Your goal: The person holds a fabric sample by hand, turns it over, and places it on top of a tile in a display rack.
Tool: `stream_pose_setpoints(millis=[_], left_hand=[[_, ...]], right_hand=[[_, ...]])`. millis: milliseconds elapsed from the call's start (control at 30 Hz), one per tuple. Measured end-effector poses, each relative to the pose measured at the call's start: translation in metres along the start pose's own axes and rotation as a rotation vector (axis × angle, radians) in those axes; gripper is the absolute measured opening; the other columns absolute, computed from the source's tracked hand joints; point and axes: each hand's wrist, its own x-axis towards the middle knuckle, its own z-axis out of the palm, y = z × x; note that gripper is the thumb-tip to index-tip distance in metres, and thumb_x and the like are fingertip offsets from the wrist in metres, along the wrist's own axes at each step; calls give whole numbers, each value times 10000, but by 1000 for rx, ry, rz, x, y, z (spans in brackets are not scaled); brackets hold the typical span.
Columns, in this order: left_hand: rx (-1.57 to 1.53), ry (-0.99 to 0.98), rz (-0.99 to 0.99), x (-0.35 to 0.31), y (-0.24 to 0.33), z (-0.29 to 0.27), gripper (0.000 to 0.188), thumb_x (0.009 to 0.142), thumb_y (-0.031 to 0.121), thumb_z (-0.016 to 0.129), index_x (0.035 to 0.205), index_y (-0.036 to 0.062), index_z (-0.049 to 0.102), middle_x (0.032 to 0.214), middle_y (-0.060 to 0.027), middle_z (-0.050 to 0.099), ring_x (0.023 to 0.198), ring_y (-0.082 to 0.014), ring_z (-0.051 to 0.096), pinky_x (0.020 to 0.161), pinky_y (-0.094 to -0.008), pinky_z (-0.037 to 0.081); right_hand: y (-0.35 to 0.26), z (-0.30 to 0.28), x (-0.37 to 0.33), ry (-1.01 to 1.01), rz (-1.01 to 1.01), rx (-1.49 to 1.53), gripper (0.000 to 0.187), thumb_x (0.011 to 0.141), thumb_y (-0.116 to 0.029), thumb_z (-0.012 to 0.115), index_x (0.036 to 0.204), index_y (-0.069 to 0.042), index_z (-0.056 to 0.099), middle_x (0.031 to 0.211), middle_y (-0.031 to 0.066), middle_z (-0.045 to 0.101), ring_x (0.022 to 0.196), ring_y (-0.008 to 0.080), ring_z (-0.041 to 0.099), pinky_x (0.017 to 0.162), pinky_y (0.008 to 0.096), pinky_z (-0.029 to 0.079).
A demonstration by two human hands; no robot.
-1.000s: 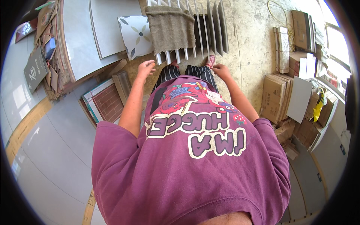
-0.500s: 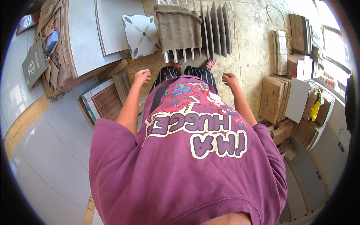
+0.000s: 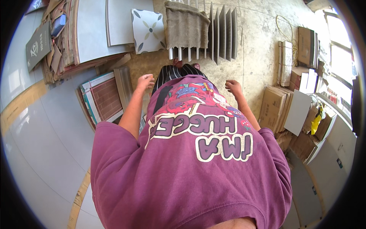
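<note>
I look down over my purple printed shirt and striped trousers. My left hand (image 3: 145, 81) hangs in front of me with its fingers curled and nothing in it. My right hand (image 3: 233, 86) is also loosely curled and holds nothing. Both hands are apart from the white rack (image 3: 202, 28) ahead, which holds several grey tiles standing on edge. A brown cloth (image 3: 185, 23) is draped over the rack's left part. A patterned tile (image 3: 146, 30) leans just left of it.
Large grey tiles (image 3: 95, 26) lie stacked at the upper left beside cardboard scraps. A brick-pattern panel (image 3: 106, 97) leans near my left arm. Cardboard boxes (image 3: 276, 107) and packs line the right side below a window. The floor is pale stone.
Both hands have drawn back from the rack and cloth toward my body, and the rack now lies farther ahead in the view.
</note>
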Motion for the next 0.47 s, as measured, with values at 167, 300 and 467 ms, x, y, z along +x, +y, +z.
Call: stream_pose_setpoints(millis=[167, 300, 467], left_hand=[[-37, 20, 1, -21, -17, 13, 449, 817, 384, 581, 1147, 84, 524, 1005, -66, 610, 774, -160, 602, 618, -276, 477], [-78, 46, 6, -31, -36, 17, 461, 813, 390, 585, 1146, 78, 523, 1005, -71, 608, 772, -161, 603, 615, -269, 476], [-178, 136, -30, -43, -54, 20, 376, 826, 304, 584, 1139, 99, 538, 974, -78, 623, 707, -180, 622, 490, -264, 476]], right_hand=[[-9, -8, 6, -43, -45, -32, 337, 789, -199, 580, 1069, -11, 573, 900, 75, 635, 731, 143, 620, 601, 257, 481], [-14, -15, 13, -93, -34, -96, 352, 805, -222, 571, 1091, -16, 557, 915, 59, 623, 782, 147, 608, 658, 264, 474], [-16, -19, 23, -133, -32, -163, 359, 790, -227, 592, 1093, -36, 564, 917, 63, 627, 782, 155, 615, 651, 264, 478]])
